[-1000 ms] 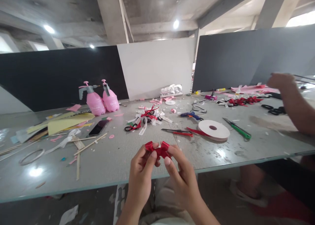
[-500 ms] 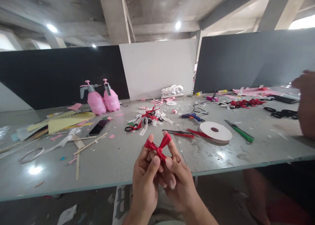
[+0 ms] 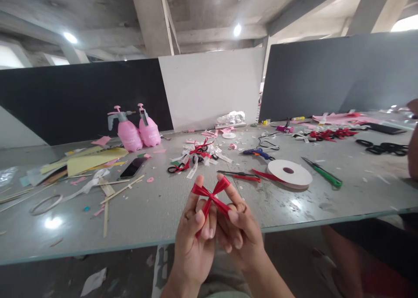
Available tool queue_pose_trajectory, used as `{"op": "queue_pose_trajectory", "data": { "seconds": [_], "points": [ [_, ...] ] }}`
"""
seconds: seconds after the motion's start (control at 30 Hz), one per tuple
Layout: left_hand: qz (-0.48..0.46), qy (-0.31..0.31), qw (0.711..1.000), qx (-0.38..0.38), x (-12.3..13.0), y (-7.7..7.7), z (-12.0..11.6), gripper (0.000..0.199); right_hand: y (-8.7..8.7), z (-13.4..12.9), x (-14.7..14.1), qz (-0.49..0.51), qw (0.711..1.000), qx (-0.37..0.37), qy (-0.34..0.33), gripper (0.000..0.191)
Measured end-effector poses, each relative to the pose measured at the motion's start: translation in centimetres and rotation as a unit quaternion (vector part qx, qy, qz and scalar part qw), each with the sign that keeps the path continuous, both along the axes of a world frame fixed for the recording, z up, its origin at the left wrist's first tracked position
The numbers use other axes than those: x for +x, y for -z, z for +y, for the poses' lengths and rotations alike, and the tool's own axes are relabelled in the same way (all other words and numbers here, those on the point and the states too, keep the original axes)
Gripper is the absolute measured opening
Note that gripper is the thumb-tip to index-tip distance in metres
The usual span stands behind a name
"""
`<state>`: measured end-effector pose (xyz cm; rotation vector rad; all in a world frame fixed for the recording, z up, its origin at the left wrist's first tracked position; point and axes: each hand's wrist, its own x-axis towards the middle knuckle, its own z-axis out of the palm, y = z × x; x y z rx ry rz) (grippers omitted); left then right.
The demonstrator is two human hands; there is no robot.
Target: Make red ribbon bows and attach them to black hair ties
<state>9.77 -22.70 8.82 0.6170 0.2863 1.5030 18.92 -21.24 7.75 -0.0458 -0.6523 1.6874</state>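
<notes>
A red satin ribbon bow (image 3: 212,197) is stretched between my two hands, just above the front edge of the table. My left hand (image 3: 195,232) has its index fingertip in the left loop and its thumb and other fingers on the left tail. In the right loop sits the index finger of my right hand (image 3: 240,226), whose thumb presses the right tail. The knot lies in the middle, with loops and tails making an X. Beyond the hands are red-handled tweezers (image 3: 241,175) and a white ribbon roll (image 3: 289,172) with red ribbon coming off it.
Green-handled scissors (image 3: 323,172) lie right of the roll, a blue glue gun (image 3: 257,153) behind it. A pile of ribbon pieces (image 3: 199,155) is mid-table. Left are a phone (image 3: 132,167), pink spray bottles (image 3: 129,135) and paper scraps (image 3: 94,161). Another person's arm (image 3: 413,152) is at the right edge.
My hands have spread slightly apart, pulling the tails outward so the knot looks smaller and tighter. The other person's arm has moved right, mostly out of view.
</notes>
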Motion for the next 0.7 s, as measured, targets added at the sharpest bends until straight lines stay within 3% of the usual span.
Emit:
{"op": "queue_pose_trajectory", "data": {
  "seconds": [0.17,0.4,0.53,0.7],
  "points": [
    [0.085,-0.019,0.995,0.045,0.1,0.5,0.0,0.067,1.0,0.6,1.5,-0.108,0.993,0.051,0.025,0.065],
    [0.228,-0.061,0.971,0.027,0.0,0.6,-0.1,0.06,0.3,0.6,2.1,-0.204,0.974,0.012,0.102,0.052],
    [0.247,-0.053,0.967,0.024,0.3,0.5,-0.1,0.058,0.2,0.3,2.0,-0.199,0.976,0.005,0.085,0.053],
    [0.18,-0.06,0.982,0.018,0.6,0.9,-0.1,0.067,0.1,-0.5,1.0,-0.137,0.987,-0.034,0.073,0.063]
  ]
}}
